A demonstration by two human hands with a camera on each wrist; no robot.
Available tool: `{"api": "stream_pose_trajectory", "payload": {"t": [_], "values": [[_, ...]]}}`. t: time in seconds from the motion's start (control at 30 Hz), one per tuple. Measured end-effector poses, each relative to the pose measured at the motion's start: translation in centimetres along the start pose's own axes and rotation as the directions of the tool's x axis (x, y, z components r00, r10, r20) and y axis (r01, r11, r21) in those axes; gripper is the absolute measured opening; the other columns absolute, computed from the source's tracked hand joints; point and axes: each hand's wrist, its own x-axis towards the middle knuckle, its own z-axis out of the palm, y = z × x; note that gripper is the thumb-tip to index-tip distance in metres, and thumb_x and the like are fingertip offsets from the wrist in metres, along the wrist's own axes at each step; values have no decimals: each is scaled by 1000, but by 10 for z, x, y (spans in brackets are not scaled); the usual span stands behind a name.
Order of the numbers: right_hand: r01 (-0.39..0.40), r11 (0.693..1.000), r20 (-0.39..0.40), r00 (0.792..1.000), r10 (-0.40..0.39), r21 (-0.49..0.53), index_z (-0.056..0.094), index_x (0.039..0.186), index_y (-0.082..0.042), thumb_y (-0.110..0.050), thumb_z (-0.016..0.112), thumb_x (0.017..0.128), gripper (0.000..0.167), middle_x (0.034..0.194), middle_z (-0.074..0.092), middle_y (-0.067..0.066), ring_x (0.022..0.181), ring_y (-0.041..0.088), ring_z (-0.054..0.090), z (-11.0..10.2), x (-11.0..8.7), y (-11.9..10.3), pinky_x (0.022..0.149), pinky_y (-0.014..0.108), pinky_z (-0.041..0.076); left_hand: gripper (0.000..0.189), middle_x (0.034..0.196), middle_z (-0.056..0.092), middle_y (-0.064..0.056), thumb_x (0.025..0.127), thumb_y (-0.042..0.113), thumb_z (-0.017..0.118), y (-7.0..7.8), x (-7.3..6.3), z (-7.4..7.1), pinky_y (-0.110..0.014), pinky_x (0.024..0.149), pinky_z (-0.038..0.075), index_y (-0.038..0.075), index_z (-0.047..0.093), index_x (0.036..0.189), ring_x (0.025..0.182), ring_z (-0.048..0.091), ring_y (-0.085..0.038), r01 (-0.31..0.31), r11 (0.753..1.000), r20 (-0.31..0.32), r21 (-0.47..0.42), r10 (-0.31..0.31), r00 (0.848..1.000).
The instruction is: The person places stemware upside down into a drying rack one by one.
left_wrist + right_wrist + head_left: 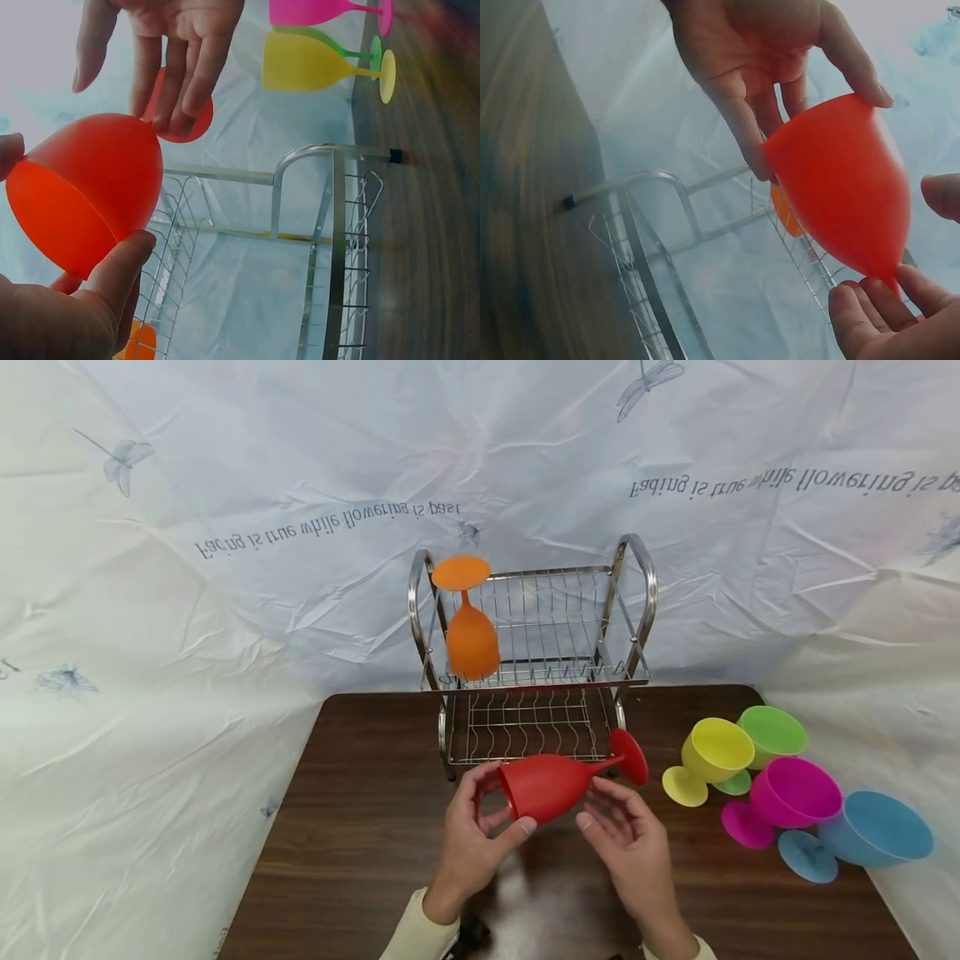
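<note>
A red plastic goblet (546, 787) lies sideways in the air above the table, its mouth to the left and its foot to the right. My left hand (471, 839) grips the bowl at the rim, thumb on the near side and fingers on the far side. At the stem, my right hand (628, 843) touches with loosely extended fingers; its thumb stands apart from the goblet in the right wrist view. Behind the goblet is a two-tier metal dish rack (540, 675), with an orange goblet (472, 643) upside down at the left of its upper tier.
On the table's right side several goblets stand grouped: yellow (718, 750), green (772, 732), magenta (797, 792) and blue (876, 829). The dark wood table (352, 827) meets a white printed sheet (300, 610) behind and at both sides.
</note>
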Motion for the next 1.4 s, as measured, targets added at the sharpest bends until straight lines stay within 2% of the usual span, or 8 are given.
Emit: {"api": "stream_pose_trajectory", "payload": {"t": [0.3, 0.43, 0.53, 0.7, 0.87, 1.07, 1.4], "values": [[-58, 986, 6, 998, 58, 158, 53, 140, 10, 17, 65, 93, 48, 126, 69, 7, 114, 14, 71, 9, 7, 4, 96, 25, 61, 68, 141, 58, -24, 87, -4, 77, -1, -1, 1, -39, 87, 65, -6, 44, 147, 124, 65, -26, -35, 997, -11, -64, 34, 999], [-91, 955, 55, 995, 78, 283, 54, 136, 4, 17, 60, 96, 43, 122, 68, 5, 110, 12, 70, 12, 11, 6, 96, 25, 61, 68, 141, 57, -24, 88, -4, 76, -2, -2, 1, -39, 88, 65, -8, 42, 147, 125, 64, -27, -26, 994, -5, -109, 26, 1000], [-104, 924, 119, 991, 65, 367, 55, 135, 1, 16, 56, 99, 40, 122, 68, 4, 109, 11, 68, 13, 13, 7, 95, 25, 62, 67, 141, 56, -25, 88, -5, 75, -3, -2, 2, -40, 89, 65, -8, 42, 146, 126, 63, -27, -24, 990, -1, -137, 24, 1000], [-114, 887, 185, 982, 33, 448, 54, 137, 0, 13, 51, 102, 38, 123, 68, 5, 108, 11, 69, 13, 15, 8, 94, 25, 62, 68, 141, 56, -26, 88, -8, 73, -4, -3, 4, -41, 88, 65, -11, 39, 147, 125, 64, -26, -23, 981, 0, -191, 23, 1000], [-141, 862, 207, 977, 44, 487, 56, 138, -2, 13, 50, 103, 38, 123, 68, 4, 109, 11, 70, 14, 17, 8, 94, 25, 62, 67, 138, 57, -25, 89, -8, 72, -4, -3, 7, -42, 86, 65, -12, 37, 147, 124, 65, -24, -25, 970, 13, -242, 29, 999], [-155, 851, 218, 975, 49, 502, 56, 139, -2, 12, 50, 103, 39, 125, 69, 4, 110, 11, 71, 14, 17, 7, 93, 25, 62, 68, 138, 56, -23, 90, -9, 72, -5, -4, 9, -42, 86, 65, -14, 35, 147, 124, 65, -22, -41, 965, 20, -259, 48, 999], [-178, 856, 217, 973, 79, 485, 53, 143, -2, 12, 53, 102, 43, 127, 68, 5, 110, 12, 71, 14, 16, 4, 95, 26, 62, 67, 140, 55, -23, 92, -8, 70, -6, -4, 9, -41, 87, 65, -11, 34, 149, 126, 63, -23, -46, 958, 36, -283, 58, 998]]}}
